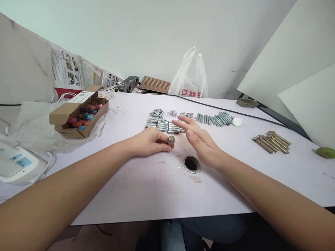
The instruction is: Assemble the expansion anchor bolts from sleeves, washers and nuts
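My left hand [149, 142] pinches a hex-headed bolt [171, 139] between thumb and fingers, head up, low over the table. Just to its right, my right hand [200, 139] is open with fingers stretched out and holds nothing. Behind the hands lie rows of shiny metal sleeves [162, 124], partly covered by my right fingers. Beyond them sit a cluster of nuts [157, 113], small rings [172, 113] and flat washers [186, 114]. Silver bolts [216, 119] lie in a row to the right. Yellowish expansion bolts [272, 142] are piled farther right.
A metal-rimmed hole [184, 166] opens in the white table near my right wrist. On the left stand a cardboard box [96, 120] of colourful items and a white power strip [26, 164]. A black cable [209, 105] crosses the back, before a white plastic bag [187, 78].
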### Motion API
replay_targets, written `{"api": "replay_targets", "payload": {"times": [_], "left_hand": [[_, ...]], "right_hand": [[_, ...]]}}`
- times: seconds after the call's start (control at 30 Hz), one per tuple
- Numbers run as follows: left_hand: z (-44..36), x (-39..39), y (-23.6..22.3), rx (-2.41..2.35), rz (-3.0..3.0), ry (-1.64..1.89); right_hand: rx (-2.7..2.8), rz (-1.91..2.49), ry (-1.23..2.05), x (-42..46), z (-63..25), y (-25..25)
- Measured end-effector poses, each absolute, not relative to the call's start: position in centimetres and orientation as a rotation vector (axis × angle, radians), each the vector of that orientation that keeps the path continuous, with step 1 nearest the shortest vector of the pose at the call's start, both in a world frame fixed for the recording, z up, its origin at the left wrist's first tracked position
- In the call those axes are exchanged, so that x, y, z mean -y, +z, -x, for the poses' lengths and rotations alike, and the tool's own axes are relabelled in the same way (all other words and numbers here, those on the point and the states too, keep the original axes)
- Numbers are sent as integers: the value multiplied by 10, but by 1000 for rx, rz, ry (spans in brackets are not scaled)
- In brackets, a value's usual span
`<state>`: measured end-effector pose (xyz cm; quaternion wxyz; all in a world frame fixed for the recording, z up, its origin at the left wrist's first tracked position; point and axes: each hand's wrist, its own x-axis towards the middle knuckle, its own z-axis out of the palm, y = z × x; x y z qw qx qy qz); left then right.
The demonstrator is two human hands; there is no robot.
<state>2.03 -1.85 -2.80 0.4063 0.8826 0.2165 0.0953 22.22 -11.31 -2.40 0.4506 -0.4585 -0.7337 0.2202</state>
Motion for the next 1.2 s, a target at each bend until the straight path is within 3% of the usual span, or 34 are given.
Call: {"api": "replay_targets", "payload": {"times": [0.23,0.37,0.57,0.97,1.2], "left_hand": [[-21,17,-31,-545,-2186,269],[-21,17,-31,-532,-2211,275],[-21,19,-28,-566,-2183,253],[-33,36,-29,-740,-2298,297],[-35,37,-25,-889,-2391,258]], "right_hand": [[1621,1097,585,108,-230,-26],[1782,1230,653,109,-229,-27],[1599,1026,545,109,-234,-19],[1911,1280,436,109,-208,-31],[1700,1415,689,136,-282,0]]}}
